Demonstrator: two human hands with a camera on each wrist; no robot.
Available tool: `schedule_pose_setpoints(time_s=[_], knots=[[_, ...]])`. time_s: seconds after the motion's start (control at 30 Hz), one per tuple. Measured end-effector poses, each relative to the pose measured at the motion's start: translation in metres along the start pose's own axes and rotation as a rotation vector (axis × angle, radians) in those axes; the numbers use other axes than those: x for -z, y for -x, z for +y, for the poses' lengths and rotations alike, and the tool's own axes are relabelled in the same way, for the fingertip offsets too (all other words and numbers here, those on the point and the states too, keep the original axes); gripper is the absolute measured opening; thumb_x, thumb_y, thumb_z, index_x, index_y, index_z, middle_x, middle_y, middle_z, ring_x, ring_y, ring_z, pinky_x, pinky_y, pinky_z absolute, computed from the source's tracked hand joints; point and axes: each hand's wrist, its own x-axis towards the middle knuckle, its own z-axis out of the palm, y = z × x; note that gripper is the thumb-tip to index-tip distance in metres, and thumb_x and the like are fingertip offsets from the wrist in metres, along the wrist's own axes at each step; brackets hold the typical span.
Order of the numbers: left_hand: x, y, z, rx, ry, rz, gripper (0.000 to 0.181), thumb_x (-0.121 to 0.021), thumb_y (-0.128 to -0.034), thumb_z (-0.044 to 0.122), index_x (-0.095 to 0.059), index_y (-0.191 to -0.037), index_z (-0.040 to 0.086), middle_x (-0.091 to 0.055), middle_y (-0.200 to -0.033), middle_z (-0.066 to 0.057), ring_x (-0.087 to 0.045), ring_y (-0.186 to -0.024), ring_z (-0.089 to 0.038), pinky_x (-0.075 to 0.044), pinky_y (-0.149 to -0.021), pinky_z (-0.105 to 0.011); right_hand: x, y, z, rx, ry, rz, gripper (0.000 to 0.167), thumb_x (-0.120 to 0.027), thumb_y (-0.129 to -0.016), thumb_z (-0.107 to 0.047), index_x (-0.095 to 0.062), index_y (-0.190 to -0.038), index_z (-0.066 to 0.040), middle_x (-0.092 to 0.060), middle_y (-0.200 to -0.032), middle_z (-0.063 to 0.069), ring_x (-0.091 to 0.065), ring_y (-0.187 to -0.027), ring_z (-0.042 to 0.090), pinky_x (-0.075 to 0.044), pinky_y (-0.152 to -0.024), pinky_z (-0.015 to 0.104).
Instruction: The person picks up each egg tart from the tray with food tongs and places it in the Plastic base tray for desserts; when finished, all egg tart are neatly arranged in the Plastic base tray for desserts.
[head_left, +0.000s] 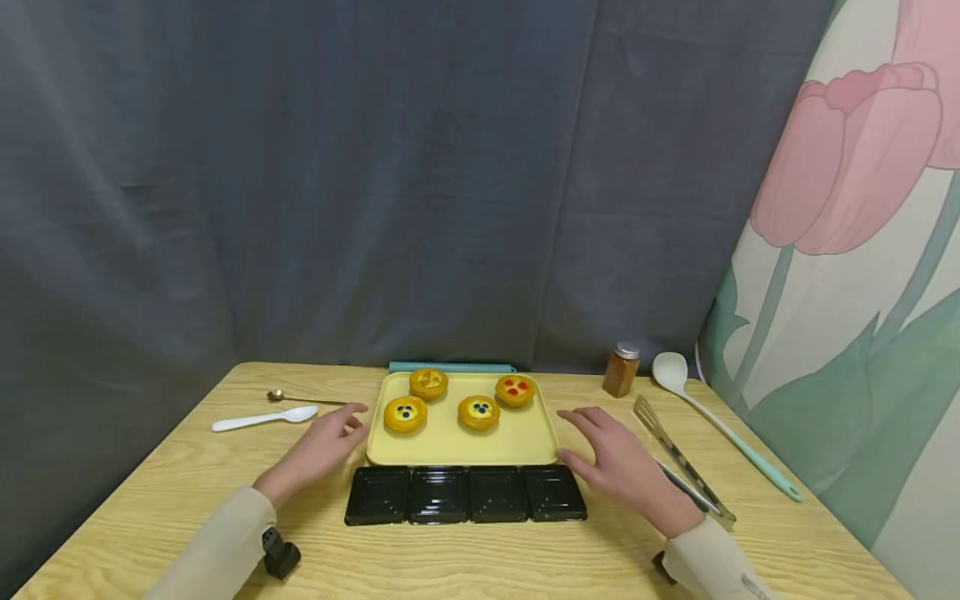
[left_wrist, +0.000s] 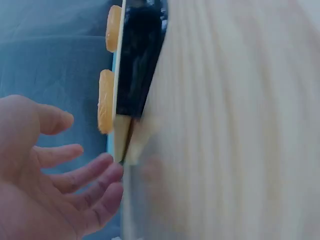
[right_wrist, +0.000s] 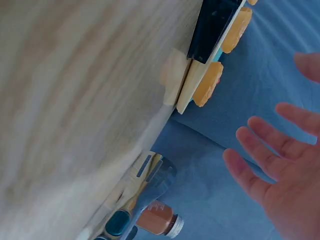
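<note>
A pale yellow tray holds several small egg tarts. Two are topped with blue berries, the left one and the middle one; another has red pieces, and the one at the back left has a yellow-orange top. In front of the tray lies a black plastic container with a row of square compartments. My left hand hovers beside the tray's left edge, fingers loosely spread and holding nothing. On the other side, my right hand is near the tray's right edge, relaxed and holding nothing.
At left lie a white spoon and a thin metal spoon. A teal strip sits behind the tray. To the right are a spice jar, metal tongs and a long ladle with a mint handle.
</note>
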Motion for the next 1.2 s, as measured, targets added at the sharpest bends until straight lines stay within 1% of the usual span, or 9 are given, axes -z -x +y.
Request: schedule_pose_setpoints(time_s=[0.17,0.33,0.43,0.53,0.67,0.8,0.93,1.07,1.2], knots=[[-0.007,0.0,-0.007,0.063,0.081,0.013,0.04,-0.056,-0.103,0.019,-0.055,-0.135,-0.005,-0.067,-0.112,-0.019,-0.064,-0.102,-0.033,-0.051,-0.087,-0.051,0.0,0.005,-0.002,-0.047,-0.031,0.015,0.05,-0.079,-0.089,-0.028,-0.065,-0.13,-0.005,-0.063,-0.11,0.006,-0.064,-0.094,0.023,-0.054,-0.08,0.046],[-0.013,-0.002,-0.009,0.082,0.139,0.049,0.037,-0.057,-0.102,0.015,-0.057,-0.133,-0.006,-0.068,-0.11,-0.018,-0.064,-0.102,-0.033,-0.051,-0.087,-0.05,0.007,0.01,-0.007,-0.166,-0.092,-0.012,0.044,-0.074,-0.093,-0.027,-0.064,-0.131,-0.005,-0.064,-0.119,0.01,-0.063,-0.111,0.033,-0.052,-0.089,0.052],[-0.018,-0.003,-0.01,0.092,0.178,0.063,0.037,-0.057,-0.1017,0.013,-0.057,-0.133,-0.006,-0.069,-0.111,-0.017,-0.064,-0.104,-0.032,-0.051,-0.088,-0.049,0.013,0.016,-0.007,-0.228,-0.113,-0.018,0.043,-0.073,-0.094,-0.025,-0.064,-0.131,-0.005,-0.064,-0.12,0.012,-0.062,-0.113,0.035,-0.051,-0.089,0.053],[-0.022,-0.006,-0.012,0.109,0.212,0.076,0.037,-0.058,-0.101,0.012,-0.057,-0.134,-0.006,-0.068,-0.111,-0.013,-0.064,-0.103,-0.029,-0.05,-0.089,-0.047,0.019,0.023,-0.003,-0.251,-0.128,-0.003,0.043,-0.074,-0.094,-0.023,-0.064,-0.132,-0.005,-0.064,-0.119,0.011,-0.064,-0.108,0.031,-0.052,-0.086,0.052],[-0.025,-0.005,-0.014,0.123,0.242,0.105,0.036,-0.06,-0.0997,0.01,-0.059,-0.132,-0.006,-0.067,-0.109,-0.01,-0.063,-0.101,-0.026,-0.049,-0.09,-0.045,0.027,0.034,0.006,-0.276,-0.142,0.023,0.044,-0.074,-0.094,-0.024,-0.063,-0.133,-0.005,-0.064,-0.118,0.01,-0.063,-0.108,0.032,-0.051,-0.085,0.053],[-0.029,-0.005,-0.014,0.122,0.262,0.134,0.035,-0.061,-0.0991,0.008,-0.06,-0.131,-0.007,-0.067,-0.108,-0.01,-0.063,-0.101,-0.027,-0.049,-0.091,-0.046,0.038,0.046,0.016,-0.343,-0.163,0.026,0.045,-0.073,-0.095,-0.027,-0.062,-0.132,-0.003,-0.064,-0.118,0.012,-0.063,-0.107,0.034,-0.052,-0.08,0.053],[-0.032,-0.003,-0.014,0.125,0.27,0.16,0.035,-0.063,-0.098,0.006,-0.061,-0.13,-0.007,-0.068,-0.107,-0.01,-0.063,-0.101,-0.027,-0.049,-0.091,-0.046,0.05,0.057,0.027,-0.44,-0.185,-0.024,0.049,-0.07,-0.097,-0.032,-0.059,-0.135,-0.002,-0.062,-0.12,0.014,-0.061,-0.108,0.033,-0.052,-0.077,0.046],[-0.034,-0.002,-0.014,0.11,0.274,0.178,0.034,-0.063,-0.0967,0.003,-0.062,-0.128,-0.009,-0.068,-0.107,-0.012,-0.063,-0.099,-0.026,-0.05,-0.089,-0.044,0.06,0.065,0.041,-0.525,-0.197,-0.082,0.057,-0.068,-0.098,-0.035,-0.054,-0.138,0.003,-0.06,-0.121,0.02,-0.059,-0.109,0.037,-0.052,-0.074,0.041],[-0.036,-0.003,-0.015,0.09,0.262,0.187,0.032,-0.063,-0.0957,0.0,-0.064,-0.127,-0.009,-0.068,-0.107,-0.013,-0.062,-0.097,-0.025,-0.051,-0.087,-0.042,0.069,0.069,0.057,-0.596,-0.223,-0.159,0.069,-0.063,-0.1,-0.042,-0.046,-0.143,0.009,-0.056,-0.124,0.029,-0.055,-0.112,0.044,-0.053,-0.075,0.048]])
